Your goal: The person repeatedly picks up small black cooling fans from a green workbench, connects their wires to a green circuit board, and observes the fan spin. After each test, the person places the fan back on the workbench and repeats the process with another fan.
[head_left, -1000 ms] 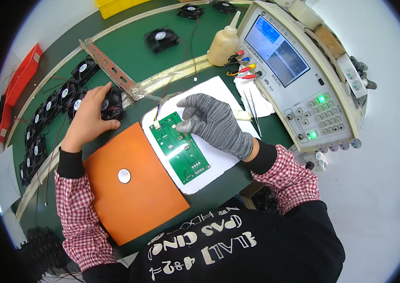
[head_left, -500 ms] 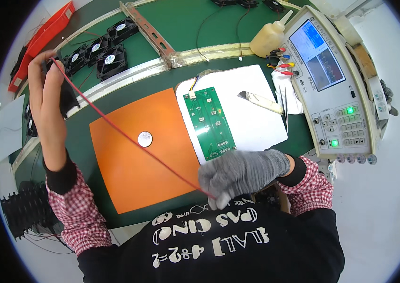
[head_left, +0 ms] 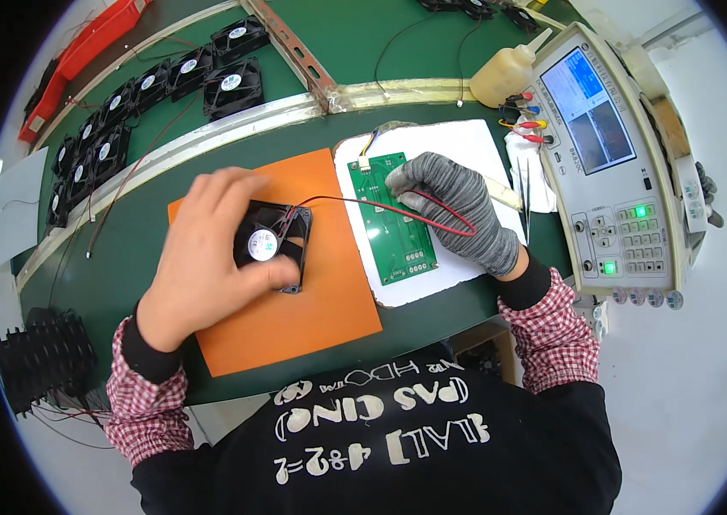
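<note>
A black square cooling fan point(head_left: 296, 236) with a round white label lies on the orange mat point(head_left: 329, 318). My bare left hand point(head_left: 209, 249) is spread over its left side, thumb across the lower part and fingers apart, hiding part of the frame. From the fan a red and black cable point(head_left: 337, 198) runs right to my right hand point(head_left: 458, 202), which wears a grey glove. Its fingers pinch the cable's end, which they hide, above the green circuit board point(head_left: 389, 236). The board lies on a white pad point(head_left: 458, 272), with a small plugged-in lead point(head_left: 369, 144) at its top.
A tester with a screen point(head_left: 591, 112) stands at right, with clip leads point(head_left: 535, 124). Beside it are tweezers point(head_left: 524, 197), a partly hidden knife point(head_left: 503, 192) and a yellowish bottle point(head_left: 503, 75). Several fans point(head_left: 230, 86) and a metal rail point(head_left: 295, 51) lie behind; a red bin point(head_left: 80, 64) is far left.
My left hand has come from the far left onto the orange mat, where the fan now lies. My right hand has moved up over the board, and the stretched cable now hangs in a loop.
</note>
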`<state>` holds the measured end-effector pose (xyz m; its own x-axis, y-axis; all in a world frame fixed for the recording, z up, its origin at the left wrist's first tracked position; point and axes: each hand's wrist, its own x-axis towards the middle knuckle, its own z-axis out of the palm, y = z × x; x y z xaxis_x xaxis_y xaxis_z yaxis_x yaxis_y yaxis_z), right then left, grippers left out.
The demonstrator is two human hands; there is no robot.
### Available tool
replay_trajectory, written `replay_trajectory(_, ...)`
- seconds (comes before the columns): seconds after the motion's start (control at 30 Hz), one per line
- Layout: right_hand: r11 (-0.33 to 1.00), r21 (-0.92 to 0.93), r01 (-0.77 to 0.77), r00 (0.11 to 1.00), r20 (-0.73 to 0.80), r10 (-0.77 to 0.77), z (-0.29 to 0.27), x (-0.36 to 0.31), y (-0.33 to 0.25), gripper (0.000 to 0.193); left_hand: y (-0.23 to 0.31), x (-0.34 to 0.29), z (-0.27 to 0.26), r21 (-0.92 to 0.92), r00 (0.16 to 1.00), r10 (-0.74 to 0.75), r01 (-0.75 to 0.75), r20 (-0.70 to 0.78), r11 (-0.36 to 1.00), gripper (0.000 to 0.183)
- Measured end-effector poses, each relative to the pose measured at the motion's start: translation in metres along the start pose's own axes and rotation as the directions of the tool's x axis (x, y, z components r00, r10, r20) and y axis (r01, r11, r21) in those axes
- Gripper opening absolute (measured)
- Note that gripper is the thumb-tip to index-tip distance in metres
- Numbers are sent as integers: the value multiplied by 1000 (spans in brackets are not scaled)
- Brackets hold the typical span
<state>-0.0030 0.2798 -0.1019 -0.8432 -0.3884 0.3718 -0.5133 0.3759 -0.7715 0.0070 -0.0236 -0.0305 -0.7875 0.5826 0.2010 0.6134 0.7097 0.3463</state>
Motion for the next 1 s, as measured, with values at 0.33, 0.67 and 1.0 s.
replay_trajectory(0.33, 796, -488, 358, 932, 230, -279, -4, 5, -6, 22, 0, -12, 30, -46, 996, 52, -56, -68, 997, 96)
replay_trajectory(0.67, 995, -97, -8, 997, 76, 16, -5, 4, 3, 21, -12, -14, 30, -76, 982, 27, -42, -186, 996, 93)
replay_trajectory(1.0, 998, -55, -9, 999, 33, 11, -1, -1, 11, 17, -8, -14, 31, -69, 989, 38, -48, -144, 996, 92)
